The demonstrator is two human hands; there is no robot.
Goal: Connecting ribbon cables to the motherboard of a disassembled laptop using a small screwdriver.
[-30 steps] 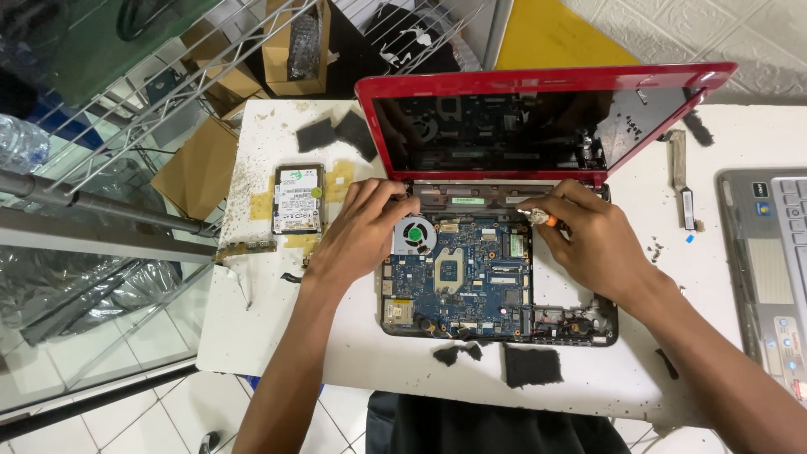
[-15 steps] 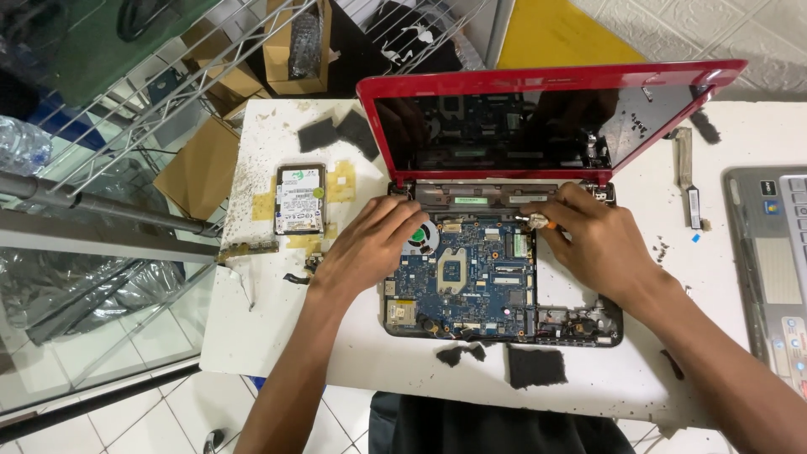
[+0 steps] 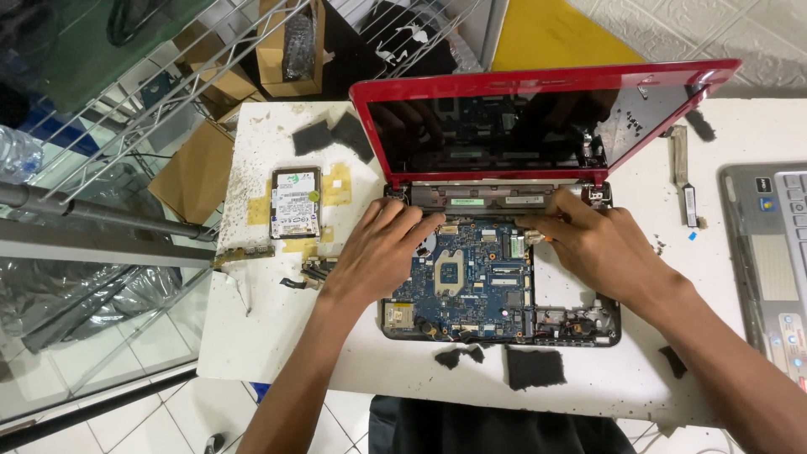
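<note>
Left hand (image 3: 382,252) has slid up, flat over the fan, fingertips beside the hinge bar (image 3: 487,202); right hand (image 3: 601,248) still pinches an orange-tipped tool (image 3: 546,238) there.

Red screen (image 3: 538,118) blocks the far side; hard drive (image 3: 295,202) sits left, grey laptop (image 3: 769,252) right. Open table (image 3: 277,353) at near left, foam scraps (image 3: 535,367) in front.

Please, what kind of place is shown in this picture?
Probably a small electronics repair bench. A red laptop lies opened up with its blue circuit board bare under both hands, a loose hard drive sits on the white table, and another laptop part lies at the right.
</note>
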